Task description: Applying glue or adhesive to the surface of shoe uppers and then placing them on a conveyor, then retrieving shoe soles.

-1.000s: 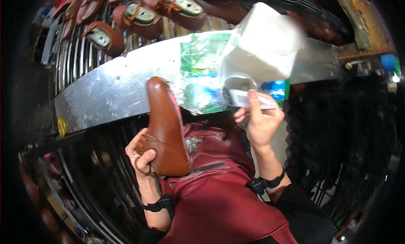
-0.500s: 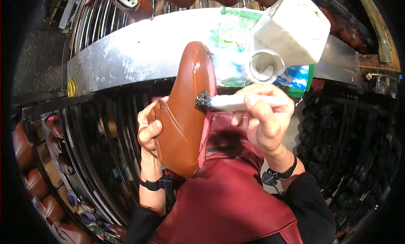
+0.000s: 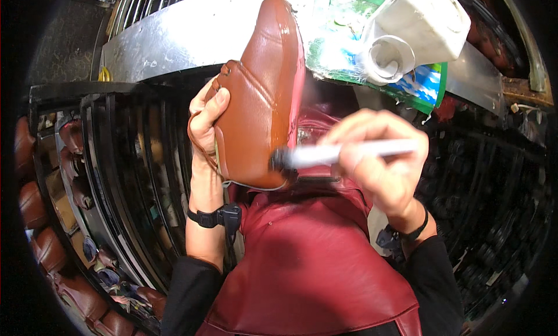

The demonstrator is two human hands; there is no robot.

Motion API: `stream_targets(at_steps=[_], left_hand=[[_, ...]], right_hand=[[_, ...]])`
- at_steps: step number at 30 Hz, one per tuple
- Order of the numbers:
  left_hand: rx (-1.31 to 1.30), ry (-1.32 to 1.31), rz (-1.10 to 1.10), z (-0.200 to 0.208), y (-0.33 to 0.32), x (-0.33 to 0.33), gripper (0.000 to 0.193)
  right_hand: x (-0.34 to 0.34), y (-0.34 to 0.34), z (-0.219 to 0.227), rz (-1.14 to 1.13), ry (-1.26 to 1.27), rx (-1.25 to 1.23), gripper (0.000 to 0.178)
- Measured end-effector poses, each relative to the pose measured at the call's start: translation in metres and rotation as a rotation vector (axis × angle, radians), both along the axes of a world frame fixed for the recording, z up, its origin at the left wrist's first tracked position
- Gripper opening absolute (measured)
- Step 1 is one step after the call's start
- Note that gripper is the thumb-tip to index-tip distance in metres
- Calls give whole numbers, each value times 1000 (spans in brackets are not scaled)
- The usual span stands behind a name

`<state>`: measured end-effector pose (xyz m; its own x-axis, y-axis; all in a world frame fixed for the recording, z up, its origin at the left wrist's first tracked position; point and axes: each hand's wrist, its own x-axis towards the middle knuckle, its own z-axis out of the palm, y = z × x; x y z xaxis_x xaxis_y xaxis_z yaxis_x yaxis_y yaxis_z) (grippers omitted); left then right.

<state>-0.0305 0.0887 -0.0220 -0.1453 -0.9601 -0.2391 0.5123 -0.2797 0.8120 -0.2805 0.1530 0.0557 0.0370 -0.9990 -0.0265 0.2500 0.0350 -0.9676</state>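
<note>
A brown smooth leather shoe upper [image 3: 247,112] with a rounded toe is held up above the person's lap, toe pointing away over the bench edge, heel end toward the body. Its surface shows a curved raised seam and lace holes at the side; a glossy, wet-looking band runs along its right edge, beside a matte pink underside strip [image 3: 299,89].

The left hand [image 3: 207,115] is curled around the lacing side, thumb pressed on the leather. The right hand [image 3: 386,156] is closed around a white, straight-handled brush [image 3: 317,154], whose dark bristle end meets the edge near the heel; motion blur softens both brush and hand.

Below lies a wine-red, softly creased leather-like apron [image 3: 314,254]. Ahead, a shiny, scuffed sheet-metal bench [image 3: 174,42] bears a green-and-blue printed plastic sheet [image 3: 337,31] and a white, blocky plastic container [image 3: 427,34] with a round, open cup-like mouth [image 3: 390,58]. To the left, black metal bars [image 3: 87,156] form a rack, with rounded brown leather shoes [image 3: 49,249] beyond.
</note>
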Motion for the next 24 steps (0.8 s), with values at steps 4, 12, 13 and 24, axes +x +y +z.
stream_targets(at_steps=[4,12,13,24], left_hand=[[31,19,51,12,2,-4,38],[188,141,97,25,-1,-9,40],[204,215,82,29,-3,-12,41],[-339,-562,185,13,1,-16,36]], right_hand=[[-6,-10,-10,151,118,-251,15],[-6,-34,30,166,63,-240,24],[-7,-39,30,187,120,-263,24],[-24,-77,50,353,172,-454,40]])
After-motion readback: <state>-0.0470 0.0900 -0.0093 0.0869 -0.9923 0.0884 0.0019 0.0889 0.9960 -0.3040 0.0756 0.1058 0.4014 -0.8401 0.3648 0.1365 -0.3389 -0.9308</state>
